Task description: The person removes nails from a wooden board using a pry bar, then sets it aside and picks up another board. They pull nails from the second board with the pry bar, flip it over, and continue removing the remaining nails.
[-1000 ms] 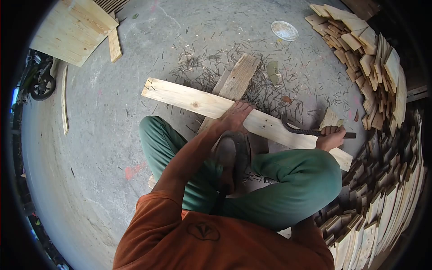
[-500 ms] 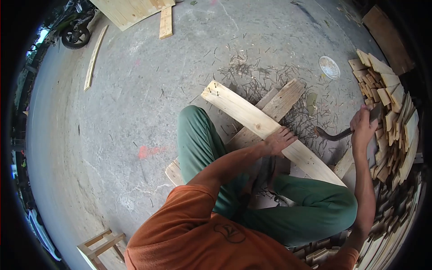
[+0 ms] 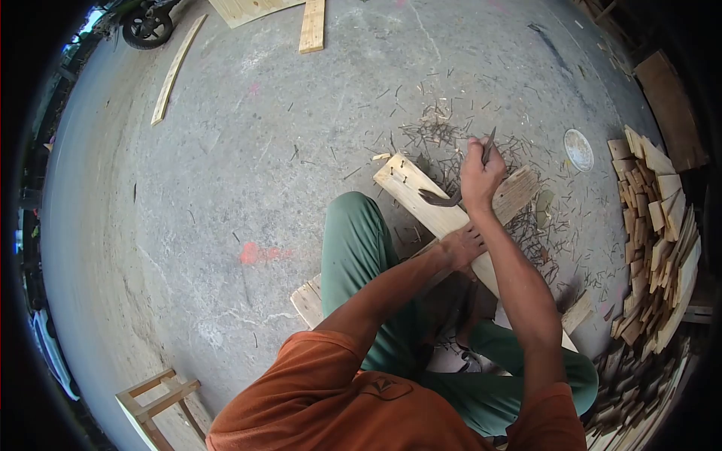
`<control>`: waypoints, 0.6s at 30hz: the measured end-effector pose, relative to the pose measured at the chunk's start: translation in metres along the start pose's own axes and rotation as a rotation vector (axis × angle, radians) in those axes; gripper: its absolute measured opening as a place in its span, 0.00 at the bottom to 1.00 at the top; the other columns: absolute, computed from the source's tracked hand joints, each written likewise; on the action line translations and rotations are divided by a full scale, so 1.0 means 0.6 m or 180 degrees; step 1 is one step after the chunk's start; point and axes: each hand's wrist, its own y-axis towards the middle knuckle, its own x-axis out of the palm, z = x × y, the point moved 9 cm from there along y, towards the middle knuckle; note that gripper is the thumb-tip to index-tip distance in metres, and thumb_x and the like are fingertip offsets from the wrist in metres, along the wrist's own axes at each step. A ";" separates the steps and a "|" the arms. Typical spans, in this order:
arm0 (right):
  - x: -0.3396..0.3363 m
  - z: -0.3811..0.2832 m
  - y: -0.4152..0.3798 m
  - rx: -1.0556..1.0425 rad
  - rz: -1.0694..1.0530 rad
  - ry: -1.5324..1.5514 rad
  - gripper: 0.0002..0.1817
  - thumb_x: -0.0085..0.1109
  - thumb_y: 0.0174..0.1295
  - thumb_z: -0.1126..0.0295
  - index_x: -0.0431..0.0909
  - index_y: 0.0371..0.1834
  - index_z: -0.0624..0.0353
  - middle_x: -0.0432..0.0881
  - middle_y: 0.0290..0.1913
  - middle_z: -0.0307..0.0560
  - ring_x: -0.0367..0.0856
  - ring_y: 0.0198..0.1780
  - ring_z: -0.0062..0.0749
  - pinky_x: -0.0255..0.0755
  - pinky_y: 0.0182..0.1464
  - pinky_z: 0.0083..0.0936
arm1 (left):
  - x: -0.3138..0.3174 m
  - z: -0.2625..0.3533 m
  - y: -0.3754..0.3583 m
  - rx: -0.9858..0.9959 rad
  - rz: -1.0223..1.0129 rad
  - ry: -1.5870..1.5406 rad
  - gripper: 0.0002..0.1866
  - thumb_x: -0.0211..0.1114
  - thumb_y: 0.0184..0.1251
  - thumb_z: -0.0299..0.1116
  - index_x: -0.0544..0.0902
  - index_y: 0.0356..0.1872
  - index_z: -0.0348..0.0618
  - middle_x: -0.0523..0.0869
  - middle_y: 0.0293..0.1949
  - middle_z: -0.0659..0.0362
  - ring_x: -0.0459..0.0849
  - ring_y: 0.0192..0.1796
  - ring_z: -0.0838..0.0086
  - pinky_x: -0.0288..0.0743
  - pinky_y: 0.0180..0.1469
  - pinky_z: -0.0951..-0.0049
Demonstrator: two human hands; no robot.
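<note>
A pale wooden plank (image 3: 418,197) slants across my lap, several bent nails (image 3: 398,168) sticking up from its far end. My left hand (image 3: 460,249) grips the plank near its middle, fingers over the top face. In my right hand (image 3: 481,180) is a dark curved pry bar (image 3: 442,199), its hooked end over the plank between the nails and my left hand. An older, greyer board (image 3: 517,189) lies crosswise beneath the plank. Part of the plank is hidden behind my right forearm.
Loose nails (image 3: 436,129) litter the concrete floor beyond the plank. A round white lid-like disc (image 3: 578,150) lies to the right, near a tall stack of wood pieces (image 3: 650,225). A wooden frame (image 3: 158,402) stands at lower left; a long strip (image 3: 179,68) lies at far left.
My right hand has swung left from beside the wood stack, bringing the pry bar over the plank. The left hand still holds the plank, and the view has shifted somewhat.
</note>
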 end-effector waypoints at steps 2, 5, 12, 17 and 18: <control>0.015 -0.003 0.002 -0.0066 0.0109 -0.0074 0.16 0.53 0.69 0.70 0.66 0.20 0.57 0.65 0.16 0.31 0.62 0.16 0.15 0.57 0.19 0.21 | 0.012 -0.006 0.000 -0.0096 -0.0006 -0.0084 0.60 0.70 0.39 0.73 0.67 0.71 0.42 0.68 0.72 0.51 0.58 0.77 0.58 0.42 0.79 0.56; 0.031 -0.006 0.000 0.0027 0.0149 -0.0066 0.17 0.53 0.68 0.70 0.65 0.20 0.58 0.64 0.16 0.33 0.61 0.17 0.16 0.57 0.20 0.23 | 0.038 -0.019 0.008 -0.0007 0.0665 -0.0432 0.58 0.76 0.35 0.68 0.70 0.70 0.46 0.68 0.72 0.50 0.60 0.76 0.54 0.49 0.78 0.60; 0.083 -0.045 -0.004 0.0163 0.0015 -0.0061 0.16 0.54 0.67 0.71 0.66 0.21 0.63 0.64 0.18 0.39 0.62 0.24 0.24 0.59 0.29 0.30 | 0.052 -0.024 0.020 0.0047 0.0519 -0.0528 0.33 0.55 0.65 0.53 0.70 0.67 0.47 0.74 0.63 0.54 0.66 0.70 0.59 0.55 0.74 0.52; 0.073 -0.061 -0.001 0.0072 0.0053 -0.0292 0.15 0.54 0.67 0.70 0.67 0.22 0.65 0.64 0.18 0.39 0.61 0.24 0.24 0.58 0.28 0.30 | 0.161 -0.080 0.043 0.0241 0.1886 -0.4143 0.23 0.49 0.69 0.39 0.71 0.64 0.49 0.73 0.58 0.60 0.68 0.68 0.65 0.57 0.74 0.55; 0.067 -0.052 0.000 0.0016 0.0033 -0.0364 0.13 0.56 0.66 0.71 0.70 0.24 0.65 0.65 0.17 0.43 0.62 0.21 0.28 0.59 0.26 0.32 | 0.133 -0.076 0.033 0.0224 0.1885 -0.4156 0.23 0.49 0.69 0.39 0.71 0.64 0.49 0.73 0.58 0.60 0.68 0.68 0.65 0.57 0.74 0.55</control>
